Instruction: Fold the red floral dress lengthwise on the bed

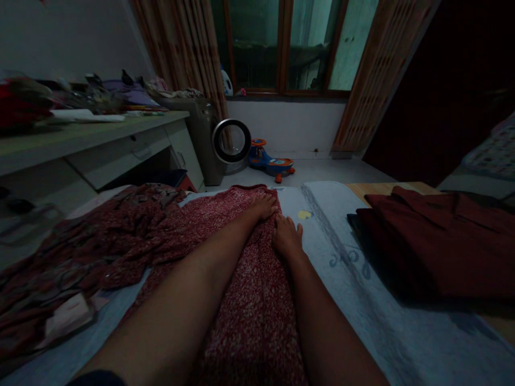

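Observation:
A red top (245,300) with white speckles lies spread on the bed, its dark-edged neckline at the far end and a sleeve stretching left. My left hand (263,206) rests on it near the far right corner, fingers extended and pressed flat to the cloth. Just nearer and to the right, my right hand (287,238) touches the top's right edge, palm down. Its fingers are slightly bent and apart, with the outer one over the sheet. Both forearms cover part of the cloth.
A rumpled patterned garment (80,246) lies at left. On the right sits a stack of folded dark red clothes (446,241) on the pale bed sheet (341,289). Beyond are a washing machine with its round door (232,140) swung out, a blue ride-on toy (269,161) and a cluttered desk (132,126).

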Motion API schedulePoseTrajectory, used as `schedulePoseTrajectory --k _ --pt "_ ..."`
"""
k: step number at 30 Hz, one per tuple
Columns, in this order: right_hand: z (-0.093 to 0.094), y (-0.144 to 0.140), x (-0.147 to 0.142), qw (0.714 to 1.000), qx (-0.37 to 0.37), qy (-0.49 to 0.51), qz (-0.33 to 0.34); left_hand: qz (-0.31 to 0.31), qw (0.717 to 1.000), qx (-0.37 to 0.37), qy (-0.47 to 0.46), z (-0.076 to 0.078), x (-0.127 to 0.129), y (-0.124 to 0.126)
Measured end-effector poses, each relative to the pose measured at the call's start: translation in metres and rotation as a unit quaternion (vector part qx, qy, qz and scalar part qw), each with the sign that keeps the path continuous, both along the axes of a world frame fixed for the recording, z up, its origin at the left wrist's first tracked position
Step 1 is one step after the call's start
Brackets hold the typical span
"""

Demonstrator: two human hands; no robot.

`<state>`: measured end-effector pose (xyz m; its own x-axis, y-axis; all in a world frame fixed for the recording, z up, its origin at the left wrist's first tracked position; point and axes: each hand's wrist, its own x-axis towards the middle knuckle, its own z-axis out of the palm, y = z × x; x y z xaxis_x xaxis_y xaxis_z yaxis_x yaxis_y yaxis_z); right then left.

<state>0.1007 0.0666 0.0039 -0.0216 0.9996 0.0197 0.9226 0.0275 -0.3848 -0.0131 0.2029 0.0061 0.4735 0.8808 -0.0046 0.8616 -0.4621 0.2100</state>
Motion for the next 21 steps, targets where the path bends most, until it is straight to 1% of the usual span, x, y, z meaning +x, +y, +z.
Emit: schedulePoseTrajectory --k 2,4,6,8,9,11,12,14,17,19,21 --pt "0.001 0.000 0.000 1.000 -0.008 -0.007 -0.002 0.004 1.000 0.006 -0.004 0.003 0.001 0.000" --pt "0.002 -0.001 -0.001 1.000 -0.012 -0.008 -0.002 0.012 0.999 0.023 -0.018 0.008 -0.003 -0.006" --pt "0.003 -0.001 -0.001 1.000 -0.012 -0.003 -0.003 0.027 0.997 0.054 -0.050 0.014 -0.013 -0.018" --pt "0.004 -0.002 -0.001 1.000 -0.011 0.005 -0.005 0.040 0.992 0.084 -0.085 0.020 -0.031 -0.034" --pt "0.004 -0.002 0.000 1.000 -0.010 0.010 -0.007 0.047 0.990 0.096 -0.097 0.024 -0.043 -0.045" --pt "0.006 -0.001 0.000 1.000 0.001 0.020 -0.011 0.086 0.985 0.110 -0.098 0.031 -0.073 -0.069" --pt "0.007 0.000 -0.001 0.999 0.016 0.025 -0.013 0.108 0.984 0.113 -0.086 0.036 -0.091 -0.082" --pt "0.011 0.002 -0.004 0.996 0.069 0.048 0.000 0.150 0.981 0.116 -0.044 0.045 -0.128 -0.112" --pt "0.016 0.003 -0.015 0.979 0.149 0.114 0.074 0.234 0.963 0.127 0.038 0.058 -0.183 -0.156" --pt "0.017 0.002 -0.023 0.969 0.157 0.147 0.121 0.291 0.944 0.128 0.087 0.063 -0.215 -0.183" --pt "0.015 0.000 -0.029 0.970 0.135 0.146 0.139 0.333 0.929 0.120 0.111 0.063 -0.240 -0.204"
